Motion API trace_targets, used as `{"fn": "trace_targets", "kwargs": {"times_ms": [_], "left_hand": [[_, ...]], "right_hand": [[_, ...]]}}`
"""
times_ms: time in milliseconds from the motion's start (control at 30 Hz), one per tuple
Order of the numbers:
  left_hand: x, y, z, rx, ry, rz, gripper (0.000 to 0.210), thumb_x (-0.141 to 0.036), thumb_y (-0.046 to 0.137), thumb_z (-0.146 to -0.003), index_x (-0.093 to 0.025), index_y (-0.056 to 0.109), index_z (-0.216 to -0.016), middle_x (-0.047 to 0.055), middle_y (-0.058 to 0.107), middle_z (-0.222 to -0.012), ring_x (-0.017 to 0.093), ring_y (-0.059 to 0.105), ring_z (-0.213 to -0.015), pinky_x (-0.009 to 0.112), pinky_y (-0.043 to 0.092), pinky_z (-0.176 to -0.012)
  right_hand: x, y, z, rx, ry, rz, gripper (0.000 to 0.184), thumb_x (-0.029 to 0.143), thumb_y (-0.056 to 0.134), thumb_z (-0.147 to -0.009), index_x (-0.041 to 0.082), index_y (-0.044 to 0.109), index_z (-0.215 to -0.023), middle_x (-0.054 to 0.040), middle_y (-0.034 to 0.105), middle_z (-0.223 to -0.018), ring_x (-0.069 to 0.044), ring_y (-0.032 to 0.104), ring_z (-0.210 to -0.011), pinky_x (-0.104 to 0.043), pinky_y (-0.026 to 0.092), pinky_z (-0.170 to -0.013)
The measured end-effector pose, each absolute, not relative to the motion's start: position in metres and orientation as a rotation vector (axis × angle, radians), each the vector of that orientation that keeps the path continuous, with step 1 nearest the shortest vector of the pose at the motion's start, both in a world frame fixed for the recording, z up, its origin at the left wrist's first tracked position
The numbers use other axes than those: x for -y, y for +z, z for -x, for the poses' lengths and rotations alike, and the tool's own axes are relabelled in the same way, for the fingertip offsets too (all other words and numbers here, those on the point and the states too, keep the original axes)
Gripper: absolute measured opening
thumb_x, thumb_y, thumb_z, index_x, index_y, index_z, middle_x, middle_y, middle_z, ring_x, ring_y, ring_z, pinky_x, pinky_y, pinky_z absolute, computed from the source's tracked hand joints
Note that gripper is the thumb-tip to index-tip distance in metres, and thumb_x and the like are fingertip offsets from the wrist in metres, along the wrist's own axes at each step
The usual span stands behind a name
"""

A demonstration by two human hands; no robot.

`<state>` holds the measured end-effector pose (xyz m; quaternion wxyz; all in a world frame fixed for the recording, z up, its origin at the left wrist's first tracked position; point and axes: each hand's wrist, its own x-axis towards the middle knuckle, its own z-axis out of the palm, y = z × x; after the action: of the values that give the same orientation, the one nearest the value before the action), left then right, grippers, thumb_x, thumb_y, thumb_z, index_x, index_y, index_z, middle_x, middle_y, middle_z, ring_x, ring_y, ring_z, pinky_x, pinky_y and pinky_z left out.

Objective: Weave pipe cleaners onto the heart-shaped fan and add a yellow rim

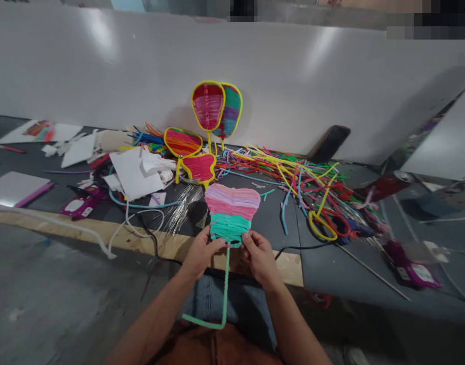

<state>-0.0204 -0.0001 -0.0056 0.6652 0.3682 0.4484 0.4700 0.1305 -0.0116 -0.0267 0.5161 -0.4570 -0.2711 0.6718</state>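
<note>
Between my two hands is a fan shape made of pipe cleaners (232, 205), with lilac, pink and turquoise bands. From its lower edge a green pipe-cleaner stem (226, 289) hangs down and bends to the left at the bottom. My left hand (202, 253) grips the fan's lower left corner, thumb on the front. The lower right corner is pinched by my right hand (258, 253), its thumb also in front and the other fingers partly hidden. Just beyond the fan lie a yellow-edged pink piece (198, 167) and a red-orange one (182, 143).
Two yellow-rimmed fans (208, 106) lean on the white board (141, 66). Loose pipe cleaners (263, 165) pile behind. Yellow-looped scissors or pliers (322, 227), purple devices (411, 268), a red can (392, 183) and a dark phone-like object (333, 142) are right; white paper (133, 172) is left.
</note>
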Motion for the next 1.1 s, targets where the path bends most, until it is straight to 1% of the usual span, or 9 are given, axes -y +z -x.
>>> {"fn": "trace_targets", "kwargs": {"times_ms": [133,267,500,667,767,867,933,1000,1100], "left_hand": [[-0.001,-0.006,0.019,-1.085,1.07,-0.804,0.034,-0.024,0.076,-0.063,-0.016,0.061,-0.092,0.0,0.069,-0.078,0.013,0.061,-0.068,0.027,0.049,-0.071],[-0.002,-0.007,0.018,-1.104,1.07,-0.823,0.031,-0.025,0.076,-0.063,-0.015,0.061,-0.089,-0.001,0.067,-0.072,0.013,0.06,-0.064,0.026,0.048,-0.07],[-0.001,-0.013,0.018,-1.103,1.095,-0.789,0.032,-0.024,0.076,-0.063,-0.016,0.061,-0.09,-0.002,0.067,-0.072,0.011,0.058,-0.062,0.023,0.047,-0.065],[-0.004,-0.009,0.015,-1.17,1.125,-0.75,0.03,-0.023,0.081,-0.057,-0.015,0.061,-0.078,-0.003,0.064,-0.062,0.009,0.055,-0.055,0.02,0.046,-0.059],[-0.007,-0.005,0.018,-1.027,1.146,-0.619,0.034,-0.023,0.083,-0.056,-0.014,0.062,-0.081,-0.002,0.064,-0.065,0.01,0.057,-0.059,0.022,0.049,-0.063],[-0.006,-0.005,0.026,-0.801,1.113,-0.403,0.037,-0.024,0.085,-0.054,-0.016,0.061,-0.081,-0.003,0.061,-0.065,0.01,0.057,-0.061,0.024,0.051,-0.065],[-0.002,-0.007,0.032,-0.618,1.082,-0.277,0.04,-0.023,0.085,-0.054,-0.017,0.06,-0.085,-0.005,0.055,-0.063,0.007,0.055,-0.06,0.021,0.05,-0.064],[0.001,-0.008,0.036,-0.447,1.07,-0.209,0.046,-0.02,0.083,-0.055,-0.018,0.058,-0.094,-0.006,0.05,-0.064,0.005,0.053,-0.06,0.019,0.049,-0.064],[0.003,-0.008,0.039,-0.38,1.089,-0.219,0.05,-0.021,0.083,-0.056,-0.022,0.056,-0.098,-0.007,0.048,-0.067,0.005,0.052,-0.061,0.02,0.048,-0.066]], "right_hand": [[0.012,-0.027,-0.131,0.692,1.596,1.127,0.039,0.05,0.069,-0.071,0.019,0.047,-0.068,0.0082,0.045,-0.054,-0.002,0.033,-0.039,-0.014,0.026,-0.035],[0.013,-0.028,-0.13,0.74,1.568,1.135,0.037,0.05,0.067,-0.073,0.018,0.049,-0.07,0.0078,0.045,-0.056,-0.003,0.035,-0.04,-0.014,0.028,-0.035],[0.014,-0.028,-0.128,0.782,1.528,1.149,0.036,0.05,0.066,-0.074,0.019,0.049,-0.07,0.0084,0.044,-0.054,-0.003,0.035,-0.039,-0.014,0.028,-0.035],[0.014,-0.026,-0.127,0.809,1.499,1.172,0.037,0.053,0.065,-0.074,0.018,0.051,-0.07,0.0071,0.047,-0.055,-0.003,0.037,-0.039,-0.015,0.029,-0.036],[0.015,-0.026,-0.128,0.764,1.521,1.154,0.042,0.059,0.061,-0.074,0.018,0.058,-0.085,0.0047,0.052,-0.06,-0.004,0.042,-0.042,-0.015,0.031,-0.037],[0.017,-0.028,-0.128,0.723,1.549,1.129,0.05,0.061,0.061,-0.073,0.02,0.057,-0.102,0.0041,0.055,-0.063,-0.006,0.045,-0.044,-0.015,0.032,-0.038],[0.018,-0.03,-0.128,0.747,1.542,1.128,0.048,0.058,0.063,-0.074,0.02,0.057,-0.102,0.0041,0.054,-0.063,-0.006,0.045,-0.045,-0.016,0.033,-0.039],[0.02,-0.032,-0.128,0.799,1.523,1.129,0.043,0.055,0.064,-0.074,0.019,0.058,-0.096,0.0044,0.053,-0.062,-0.006,0.044,-0.046,-0.017,0.034,-0.041],[0.025,-0.032,-0.127,0.875,1.473,1.125,0.037,0.053,0.062,-0.077,0.018,0.059,-0.088,0.0053,0.048,-0.059,-0.006,0.041,-0.045,-0.018,0.032,-0.041]]}}
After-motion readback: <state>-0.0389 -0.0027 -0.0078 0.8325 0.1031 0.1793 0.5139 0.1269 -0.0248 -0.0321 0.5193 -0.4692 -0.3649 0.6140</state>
